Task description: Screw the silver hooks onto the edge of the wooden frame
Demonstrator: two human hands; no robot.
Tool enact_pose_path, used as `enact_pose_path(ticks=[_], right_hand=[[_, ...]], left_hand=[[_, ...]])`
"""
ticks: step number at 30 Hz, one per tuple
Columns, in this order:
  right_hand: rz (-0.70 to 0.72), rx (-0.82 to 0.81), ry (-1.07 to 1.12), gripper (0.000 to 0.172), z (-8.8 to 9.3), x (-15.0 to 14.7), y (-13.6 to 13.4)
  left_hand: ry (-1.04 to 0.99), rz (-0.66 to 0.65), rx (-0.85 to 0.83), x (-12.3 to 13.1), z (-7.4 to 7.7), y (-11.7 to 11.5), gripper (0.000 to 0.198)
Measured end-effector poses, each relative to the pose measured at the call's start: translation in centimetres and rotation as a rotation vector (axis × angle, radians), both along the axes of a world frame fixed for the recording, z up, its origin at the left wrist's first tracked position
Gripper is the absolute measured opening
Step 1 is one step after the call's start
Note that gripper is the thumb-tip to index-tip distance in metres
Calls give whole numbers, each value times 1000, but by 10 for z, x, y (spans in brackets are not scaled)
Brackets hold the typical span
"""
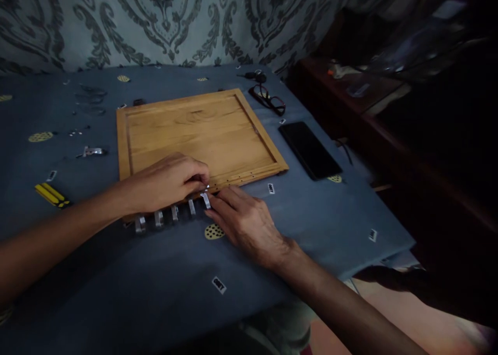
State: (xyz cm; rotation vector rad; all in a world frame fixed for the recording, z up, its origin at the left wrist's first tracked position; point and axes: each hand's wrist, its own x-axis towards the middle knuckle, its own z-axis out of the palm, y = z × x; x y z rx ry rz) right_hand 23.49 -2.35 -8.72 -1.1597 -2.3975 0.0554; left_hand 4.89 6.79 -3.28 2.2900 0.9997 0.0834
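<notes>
A framed wooden board [194,132] lies on the blue cloth, with small dark holes along its near edge. Several silver metal hooks [158,218] stick out in a row from that edge toward me. My right hand [249,220] grips the rightmost metal hook [206,200] with thumb and fingers, against the board's edge. Right above it, my left hand [175,181] is closed in a pinch at the hook's top; a tiny shiny bit shows at the fingertips, too small to name. My left forearm crosses over the board's near left corner.
A loose silver hook [93,151], small metal bits [75,132] and a yellow-black handled tool [52,195] lie left of the board. To the right are a black phone [310,150], eyeglasses [268,100] and keys [254,76]. A patterned wall [167,23] stands behind.
</notes>
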Motion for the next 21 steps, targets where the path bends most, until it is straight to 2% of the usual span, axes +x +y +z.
enact_pose_path(ticks=[6,15,21], right_hand=[[-9,9,-8,30,-2,0,0],[-7,2,-2,24,-1,0,0],[0,10,3,26,0,1,0]], left_hand=[[-17,10,28,-2,-4,2,13],[-17,56,18,-5,-10,0,12],[-22,50,23,-4,-6,-3,12]])
